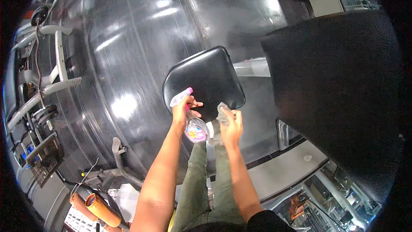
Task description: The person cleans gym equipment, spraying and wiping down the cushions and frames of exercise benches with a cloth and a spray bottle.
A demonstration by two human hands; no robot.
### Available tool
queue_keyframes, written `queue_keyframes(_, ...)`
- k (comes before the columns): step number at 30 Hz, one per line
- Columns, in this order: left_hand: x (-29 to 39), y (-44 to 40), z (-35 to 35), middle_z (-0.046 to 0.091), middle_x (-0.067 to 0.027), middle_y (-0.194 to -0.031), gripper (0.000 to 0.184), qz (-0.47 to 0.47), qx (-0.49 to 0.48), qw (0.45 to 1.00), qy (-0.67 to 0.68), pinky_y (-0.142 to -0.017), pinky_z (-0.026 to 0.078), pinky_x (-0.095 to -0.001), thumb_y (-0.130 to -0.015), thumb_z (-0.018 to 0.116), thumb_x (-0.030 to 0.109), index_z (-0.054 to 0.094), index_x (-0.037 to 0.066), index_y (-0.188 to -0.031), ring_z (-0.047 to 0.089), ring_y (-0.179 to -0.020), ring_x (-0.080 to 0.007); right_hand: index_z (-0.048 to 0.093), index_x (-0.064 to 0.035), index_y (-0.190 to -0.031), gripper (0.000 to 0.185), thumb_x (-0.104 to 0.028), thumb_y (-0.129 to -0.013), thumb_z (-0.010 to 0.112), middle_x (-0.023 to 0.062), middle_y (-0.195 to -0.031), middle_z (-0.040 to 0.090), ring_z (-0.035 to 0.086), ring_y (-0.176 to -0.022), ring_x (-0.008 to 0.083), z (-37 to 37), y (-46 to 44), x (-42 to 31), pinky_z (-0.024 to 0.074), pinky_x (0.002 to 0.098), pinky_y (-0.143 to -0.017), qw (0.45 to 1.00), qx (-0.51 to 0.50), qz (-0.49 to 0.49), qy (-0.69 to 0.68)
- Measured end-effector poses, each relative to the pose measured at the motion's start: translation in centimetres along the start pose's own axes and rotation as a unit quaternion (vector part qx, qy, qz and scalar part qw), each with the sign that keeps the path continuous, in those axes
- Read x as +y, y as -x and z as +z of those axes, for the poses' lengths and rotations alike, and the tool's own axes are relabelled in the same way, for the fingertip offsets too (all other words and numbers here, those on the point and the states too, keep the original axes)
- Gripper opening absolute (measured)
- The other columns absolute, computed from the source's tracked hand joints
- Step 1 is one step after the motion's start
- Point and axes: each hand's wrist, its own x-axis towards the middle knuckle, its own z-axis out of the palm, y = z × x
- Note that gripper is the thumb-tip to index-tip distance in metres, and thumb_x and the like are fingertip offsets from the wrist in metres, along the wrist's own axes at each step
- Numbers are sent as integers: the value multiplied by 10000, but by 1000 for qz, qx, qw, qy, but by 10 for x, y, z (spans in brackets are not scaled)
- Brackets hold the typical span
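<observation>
Perhaps the likeliest trouble is the spray bottle (196,132) slipping: the left hand (183,108) is curled round its neck, near the trigger, with some fingers sticking out past it, so a damp or careless grip might let the body swing or drop to the dark floor (128,51). Its pink nozzle (190,90) points toward about one o'clock, over the small black pad (204,71), and an early squeeze could send spray past the far edge. Meanwhile the right hand (231,125) is narrow, bunching a grey cloth (222,114) between thumb and fingers at the pad's five o'clock edge; whether cloth meets vinyl I cannot tell, and so small a wad could leave streaks or slide out of the pinch. Bottle and cloth sit close together, the bottle's body at roughly half past six from the pad, so the two hands could knock. A large black pad (334,90) at three o'clock may crowd the right elbow. As for containers, the bottle is the only clear one; its wall looks see-through around a bright label (195,133), but how much liquid it holds I cannot make out
</observation>
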Motion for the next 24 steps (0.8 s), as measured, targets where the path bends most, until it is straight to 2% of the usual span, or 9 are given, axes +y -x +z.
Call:
queue_keyframes(1,1,0,0,594,-89,-728,180,-11,-6,1000,-5,-447,564,-365,-829,604,181,607,6,-869,703,-818,-285,668,-195,-1171,533,51,-699,674,100,-1028,548,571,-964,342,-10,-12,-2,487,431,-821,999,-18,6,26)
queue_keyframes(5,3,5,5,595,-91,-729,185,16,9,1000,-1,-448,564,-365,-831,599,185,607,4,-869,705,-820,-283,675,-180,-1111,463,5,-690,730,98,-960,549,574,-942,320,-23,-61,-12,486,407,-818,996,29,85,-9)
queue_keyframes(7,1,5,4,604,-96,-744,188,25,3,1000,-5,-446,563,-365,-834,597,180,605,-1,-884,705,-822,-281,677,-173,-1091,436,-30,-687,755,94,-918,543,576,-930,316,-22,-75,-23,488,418,-827,996,40,60,46)
queue_keyframes(8,1,4,4,604,-96,-744,188,27,4,1000,0,-446,563,-365,-834,597,180,605,-1,-884,705,-822,-281,675,-178,-1082,436,-39,-678,764,88,-940,535,571,-928,308,-22,-79,-29,493,426,-830,993,52,-56,89)
queue_keyframes(14,4,4,2,619,-107,-778,203,6,-9,1000,5,-444,558,-369,-843,593,166,603,-9,-945,705,-829,-282,680,-242,-1074,437,-86,-677,774,47,-1013,550,575,-952,293,-30,-77,-31,541,430,-745,934,-218,-233,160)
queue_keyframes(18,0,3,2,621,-109,-766,191,19,-7,1000,13,-437,553,-380,-844,597,163,603,-6,-932,708,-821,-276,671,-191,-1065,300,-128,-778,729,86,-952,578,610,-876,326,-37,-122,-22,509,435,-745,979,-85,-139,119)
queue_keyframes(20,0,1,2,620,-103,-751,184,10,-11,1000,10,-427,549,-376,-845,597,161,603,-3,-929,709,-814,-275,666,-160,-1071,268,-133,-808,708,97,-947,572,612,-874,332,-41,-129,-28,503,447,-737,988,-80,-89,100)
queue_keyframes(22,-1,2,3,618,-94,-739,177,17,-3,999,28,-417,542,-371,-847,597,157,603,0,-929,710,-810,-273,664,-165,-1099,346,-120,-762,730,94,-990,558,606,-896,333,-23,-115,-22,514,445,-753,978,-87,-146,123)
queue_keyframes(24,-4,1,2,628,-97,-752,181,28,-23,999,27,-410,535,-367,-851,605,161,602,2,-936,710,-812,-266,667,-206,-1110,415,-110,-715,747,82,-1044,546,594,-958,316,-22,-98,-25,540,434,-757,934,-197,-243,174)
